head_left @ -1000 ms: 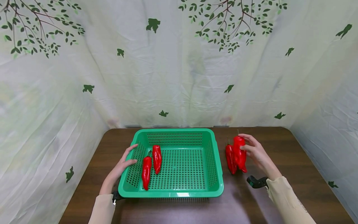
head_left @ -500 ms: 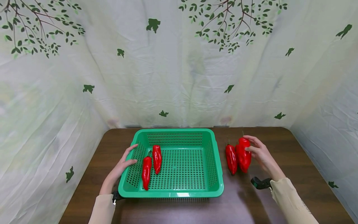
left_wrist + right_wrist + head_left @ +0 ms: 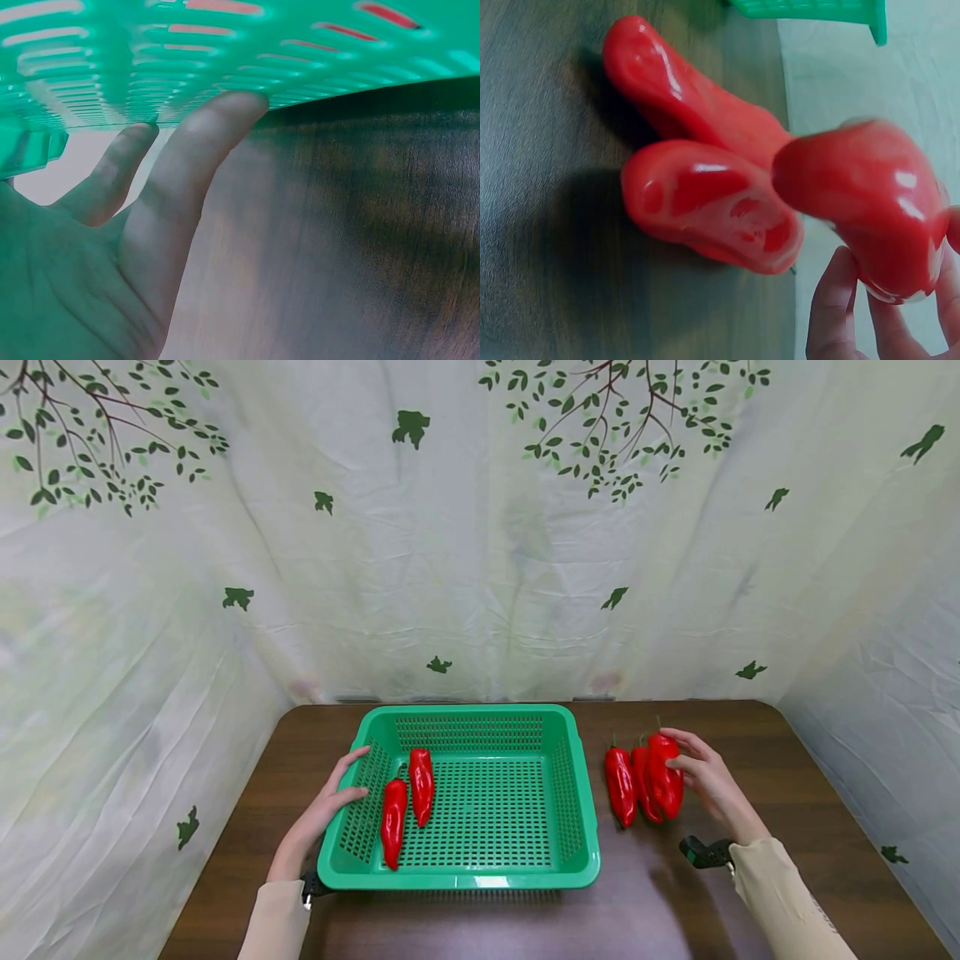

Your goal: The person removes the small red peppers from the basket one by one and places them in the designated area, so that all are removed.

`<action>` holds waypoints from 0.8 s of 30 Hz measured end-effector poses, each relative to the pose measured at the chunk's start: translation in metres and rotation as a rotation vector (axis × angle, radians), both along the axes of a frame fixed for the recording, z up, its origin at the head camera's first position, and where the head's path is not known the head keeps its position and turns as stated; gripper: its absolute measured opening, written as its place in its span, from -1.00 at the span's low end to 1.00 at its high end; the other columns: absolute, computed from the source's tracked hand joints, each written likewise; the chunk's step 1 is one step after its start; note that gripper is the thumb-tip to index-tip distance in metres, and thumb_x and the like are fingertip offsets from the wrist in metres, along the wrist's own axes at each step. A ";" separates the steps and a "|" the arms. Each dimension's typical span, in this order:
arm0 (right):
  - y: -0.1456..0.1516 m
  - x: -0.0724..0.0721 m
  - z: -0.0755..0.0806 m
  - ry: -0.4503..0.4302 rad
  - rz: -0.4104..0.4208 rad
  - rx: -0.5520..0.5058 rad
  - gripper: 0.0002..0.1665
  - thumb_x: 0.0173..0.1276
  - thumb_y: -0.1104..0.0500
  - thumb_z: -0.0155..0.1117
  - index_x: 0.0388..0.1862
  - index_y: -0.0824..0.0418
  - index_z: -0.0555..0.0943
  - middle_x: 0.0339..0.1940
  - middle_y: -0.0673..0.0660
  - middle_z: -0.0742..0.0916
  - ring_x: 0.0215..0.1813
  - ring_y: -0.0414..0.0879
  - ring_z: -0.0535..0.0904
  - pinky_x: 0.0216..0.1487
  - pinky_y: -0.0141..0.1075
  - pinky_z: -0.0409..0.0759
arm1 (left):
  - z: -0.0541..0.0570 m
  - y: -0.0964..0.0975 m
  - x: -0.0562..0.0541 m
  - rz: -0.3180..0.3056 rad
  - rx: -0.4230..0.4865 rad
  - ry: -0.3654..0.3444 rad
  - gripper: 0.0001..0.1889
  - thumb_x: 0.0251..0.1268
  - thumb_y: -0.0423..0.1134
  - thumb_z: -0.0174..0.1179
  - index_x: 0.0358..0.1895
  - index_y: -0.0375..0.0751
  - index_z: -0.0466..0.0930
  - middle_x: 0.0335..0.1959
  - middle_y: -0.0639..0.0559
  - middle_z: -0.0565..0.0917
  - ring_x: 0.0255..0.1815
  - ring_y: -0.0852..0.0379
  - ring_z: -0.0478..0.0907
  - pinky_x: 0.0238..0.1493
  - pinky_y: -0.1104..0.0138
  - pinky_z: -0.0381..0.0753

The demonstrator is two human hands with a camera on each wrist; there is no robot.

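Note:
A green plastic basket [image 3: 491,882] stands on the table with two red peppers lying in its left part, one at the front [image 3: 393,822] and one behind [image 3: 422,787]. My left hand [image 3: 326,806] grips its left rim, thumb and a finger over the edge; other fingers [image 3: 180,195] lie against the outer wall from below. My right hand [image 3: 708,783] holds a red pepper [image 3: 877,202] between thumb and fingers, near its stem end. Left of that pepper, two more red peppers lie on the table, an outer one [image 3: 619,787] and one [image 3: 643,783] partly hidden.
The brown wooden table [image 3: 630,893] ends at a pale cloth backdrop [image 3: 480,568] printed with leaves and branches. Cloth also hangs along the left and right sides. A black wrist camera [image 3: 705,852] sits below my right hand.
My right hand has moved right with the held pepper, away from the outer pepper. The middle pepper shows more now. My left hand and the basket stay in place.

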State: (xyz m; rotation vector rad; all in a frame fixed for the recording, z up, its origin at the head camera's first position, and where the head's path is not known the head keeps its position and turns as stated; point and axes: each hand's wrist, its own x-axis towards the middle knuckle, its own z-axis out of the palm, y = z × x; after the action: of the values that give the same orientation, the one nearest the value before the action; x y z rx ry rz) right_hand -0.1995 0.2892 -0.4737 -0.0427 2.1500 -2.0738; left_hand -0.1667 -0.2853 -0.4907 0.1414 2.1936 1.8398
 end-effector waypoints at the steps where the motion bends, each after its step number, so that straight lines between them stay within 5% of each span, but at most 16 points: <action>1: 0.001 0.000 -0.001 -0.004 -0.003 0.005 -0.47 0.44 0.28 0.01 0.37 0.22 0.29 0.09 -0.10 0.50 -0.06 -0.22 0.54 -0.09 -0.35 0.58 | 0.000 0.000 0.000 0.000 0.001 -0.001 -0.31 0.40 -0.25 -0.04 0.50 0.12 -0.12 0.47 -0.21 -0.13 0.33 -0.42 0.07 0.00 -0.07 0.54; 20: 0.014 -0.001 -0.021 -0.041 -0.050 0.085 -0.42 0.45 0.27 0.00 0.42 0.31 0.20 0.05 -0.16 0.50 -0.16 -0.23 0.51 -0.18 -0.37 0.58 | 0.001 0.000 0.001 0.004 0.000 -0.005 -0.29 0.38 -0.25 -0.01 0.51 0.12 -0.13 0.48 -0.21 -0.15 0.34 -0.43 0.06 0.00 -0.06 0.54; 24: 0.016 -0.004 -0.027 -0.057 -0.068 0.125 -0.40 0.44 0.27 0.01 0.42 0.33 0.19 0.12 -0.03 0.49 -0.18 -0.24 0.49 -0.21 -0.35 0.57 | 0.002 0.001 0.002 0.007 0.003 -0.008 -0.28 0.37 -0.24 0.00 0.51 0.12 -0.13 0.48 -0.21 -0.15 0.35 -0.43 0.05 0.00 -0.06 0.54</action>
State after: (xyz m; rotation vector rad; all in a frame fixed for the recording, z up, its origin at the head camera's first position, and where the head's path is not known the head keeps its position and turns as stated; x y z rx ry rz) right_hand -0.2034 0.3048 -0.5004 0.1037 2.2715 -1.9447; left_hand -0.1652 -0.2845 -0.4889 0.1265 2.1892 1.8442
